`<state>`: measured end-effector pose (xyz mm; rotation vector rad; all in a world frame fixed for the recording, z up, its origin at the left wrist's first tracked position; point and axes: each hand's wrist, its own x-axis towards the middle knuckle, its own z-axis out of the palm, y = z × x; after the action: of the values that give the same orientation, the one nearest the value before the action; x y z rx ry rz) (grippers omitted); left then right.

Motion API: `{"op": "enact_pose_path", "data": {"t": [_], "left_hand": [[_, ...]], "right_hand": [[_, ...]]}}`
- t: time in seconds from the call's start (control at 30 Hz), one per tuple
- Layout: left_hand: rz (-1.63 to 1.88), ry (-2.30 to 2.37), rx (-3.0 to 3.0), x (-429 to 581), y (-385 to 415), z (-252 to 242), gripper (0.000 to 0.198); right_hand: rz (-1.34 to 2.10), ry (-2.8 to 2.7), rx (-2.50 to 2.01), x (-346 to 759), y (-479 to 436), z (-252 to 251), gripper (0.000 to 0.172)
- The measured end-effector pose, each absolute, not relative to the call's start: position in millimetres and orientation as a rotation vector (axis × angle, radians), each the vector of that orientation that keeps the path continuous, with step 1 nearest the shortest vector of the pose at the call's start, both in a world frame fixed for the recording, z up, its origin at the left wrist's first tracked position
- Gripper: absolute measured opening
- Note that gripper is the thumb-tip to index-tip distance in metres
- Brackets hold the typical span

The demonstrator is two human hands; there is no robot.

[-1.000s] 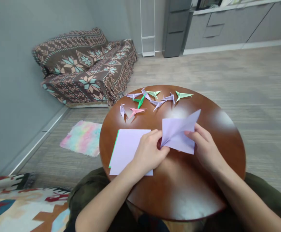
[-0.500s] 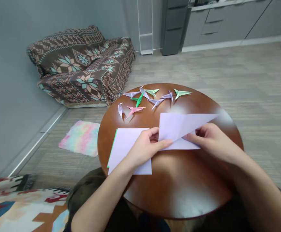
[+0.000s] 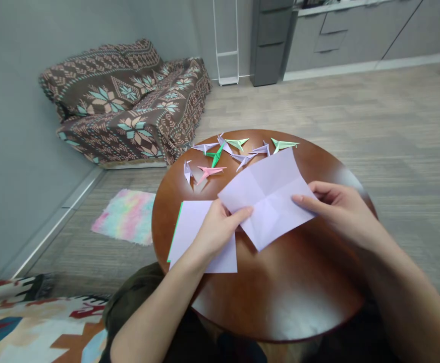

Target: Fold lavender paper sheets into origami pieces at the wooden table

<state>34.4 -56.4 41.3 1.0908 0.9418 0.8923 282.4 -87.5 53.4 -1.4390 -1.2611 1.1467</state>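
A square sheet of lilac origami paper (image 3: 276,181) with crossing crease lines is spread open and tilted above the table. My left hand (image 3: 220,224) pinches its left corner between thumb and fingers. On the opposite side, my right hand (image 3: 331,204) grips the right edge, thumb on top and fingers behind. Under my left hand and forearm lies a stack of lilac paper (image 3: 191,227), with a green sheet edge (image 3: 175,234) showing along its left side.
Several folded paper birds sit at the table's far side, among them a pink one (image 3: 209,172), a dark green one (image 3: 216,155) and a pale green one (image 3: 283,145). The round brown table (image 3: 280,292) has a covered sofa (image 3: 136,106) behind it and a fluffy rug (image 3: 125,217) to its left.
The lilac sheet has gone from folded over to opened out flat, and is now turned at an angle. My left hand has moved slightly left; my right hand has shifted to the sheet's right edge.
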Motion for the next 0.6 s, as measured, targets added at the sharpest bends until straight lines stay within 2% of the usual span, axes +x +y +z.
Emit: {"op": "enact_pose_path", "data": {"t": [0.07, 0.17, 0.4, 0.6], "left_hand": [[0.719, 0.926, 1.132, 32, -60, 47, 0.029], [0.54, 0.77, 1.007, 29, -64, 55, 0.038], [0.538, 0.663, 0.893, 34, -61, 61, 0.054], [0.614, 0.831, 1.041, 42, -72, 53, 0.03]], "right_hand": [[0.988, -1.207, -1.455, 284, -86, 53, 0.027], [0.868, -1.263, -1.524, 291, -86, 59, 0.026], [0.751, -1.633, -1.585, 296, -89, 64, 0.029], [0.776, -1.508, -1.477, 271, -92, 62, 0.035]]}}
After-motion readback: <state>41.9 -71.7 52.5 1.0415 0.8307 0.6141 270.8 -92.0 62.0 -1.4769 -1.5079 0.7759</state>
